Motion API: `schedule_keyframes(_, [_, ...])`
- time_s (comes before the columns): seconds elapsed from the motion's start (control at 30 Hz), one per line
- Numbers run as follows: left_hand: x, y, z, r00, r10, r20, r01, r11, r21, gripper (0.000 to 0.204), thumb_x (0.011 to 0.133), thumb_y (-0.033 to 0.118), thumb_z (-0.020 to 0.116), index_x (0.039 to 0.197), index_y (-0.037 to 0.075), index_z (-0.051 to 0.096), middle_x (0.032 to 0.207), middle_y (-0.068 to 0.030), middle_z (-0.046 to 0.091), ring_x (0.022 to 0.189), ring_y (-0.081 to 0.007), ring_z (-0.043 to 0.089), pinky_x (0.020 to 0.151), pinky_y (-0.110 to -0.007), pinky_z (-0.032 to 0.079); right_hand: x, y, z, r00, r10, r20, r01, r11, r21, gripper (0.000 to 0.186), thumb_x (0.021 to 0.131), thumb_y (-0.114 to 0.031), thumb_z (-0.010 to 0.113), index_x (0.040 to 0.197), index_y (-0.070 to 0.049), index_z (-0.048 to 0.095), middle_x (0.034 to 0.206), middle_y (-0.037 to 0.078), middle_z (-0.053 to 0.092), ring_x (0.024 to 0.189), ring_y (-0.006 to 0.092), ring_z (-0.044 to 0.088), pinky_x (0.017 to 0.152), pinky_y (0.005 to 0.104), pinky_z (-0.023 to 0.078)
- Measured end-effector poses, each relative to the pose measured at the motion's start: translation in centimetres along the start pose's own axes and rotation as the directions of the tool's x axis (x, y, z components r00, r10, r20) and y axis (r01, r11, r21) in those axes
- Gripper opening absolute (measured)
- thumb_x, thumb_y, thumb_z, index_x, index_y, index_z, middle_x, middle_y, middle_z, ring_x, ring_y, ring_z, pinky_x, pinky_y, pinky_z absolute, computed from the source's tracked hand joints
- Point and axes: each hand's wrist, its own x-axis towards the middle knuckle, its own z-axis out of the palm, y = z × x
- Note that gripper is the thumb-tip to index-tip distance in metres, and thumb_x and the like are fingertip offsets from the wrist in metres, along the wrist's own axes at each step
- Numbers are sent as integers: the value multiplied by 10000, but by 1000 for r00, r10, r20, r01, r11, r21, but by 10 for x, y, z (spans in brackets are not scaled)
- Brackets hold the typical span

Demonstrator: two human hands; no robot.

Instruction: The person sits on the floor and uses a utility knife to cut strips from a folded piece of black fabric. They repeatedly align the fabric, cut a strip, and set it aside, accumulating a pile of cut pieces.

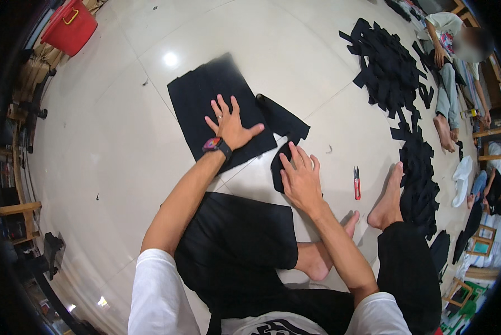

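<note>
Head view: the left hand (232, 129), fingers spread wide, rests on black cloth (197, 100), which lies flat beneath it. The right hand (302, 180), fingers slightly parted, touches a black scrap (278, 170), seemingly not yet straightened. Right of that hand lie snips (357, 187); beyond, heaped strips (381, 70), apparently done.

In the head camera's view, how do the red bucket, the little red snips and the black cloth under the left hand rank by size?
1. Black cloth under the left hand
2. Red bucket; farther off, so its true rank is unsure
3. Red snips
</note>
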Motion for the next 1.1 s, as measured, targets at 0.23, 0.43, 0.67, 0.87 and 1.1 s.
schedule_keyframes(0.23, [-67,31,-12,983,16,182,-35,994,99,1268,761,725,762,1646,24,186,1710,-307,-7,1593,-463,-51,1137,-808,80,18,114,-8,918,395,-34,-382,858,-344,453,994,-267,585,1378,-29,617,1513,184,545,1409,356,494,1150,641,333])
schedule_keyframes(0.43, [-57,37,-4,893,434,-117,-425,900,94,564,852,410,795,1251,25,686,1538,-185,499,1449,-365,427,1174,-632,288,-23,172,-56,775,612,-162,-617,787,20,424,903,-259,719,1173,68,701,1115,249,733,1048,387,711,936,446,548])
schedule_keyframes(0.67, [-20,51,10,813,557,-168,-565,825,2,350,829,285,827,1111,86,768,1403,-109,652,1221,-325,599,1011,-500,427,-94,155,-41,619,775,128,-786,607,118,423,848,-289,792,1068,56,683,964,248,740,925,434,716,830,478,561])
schedule_keyframes(0.87, [-11,69,-2,689,724,-37,-704,656,-273,397,788,160,842,1173,121,753,1433,-76,645,1149,-345,618,942,-468,480,-92,162,-38,676,736,30,-700,628,340,292,956,-218,714,1058,48,653,899,181,742,788,330,717,731,405,558])
schedule_keyframes(1.1, [-9,60,0,637,702,318,-662,710,-239,183,903,271,762,1045,158,780,1017,-33,709,1072,-287,632,922,-449,433,-14,45,-28,736,486,471,-662,368,653,330,1098,-292,555,978,-7,670,733,-11,615,583,66,511,528,243,405])
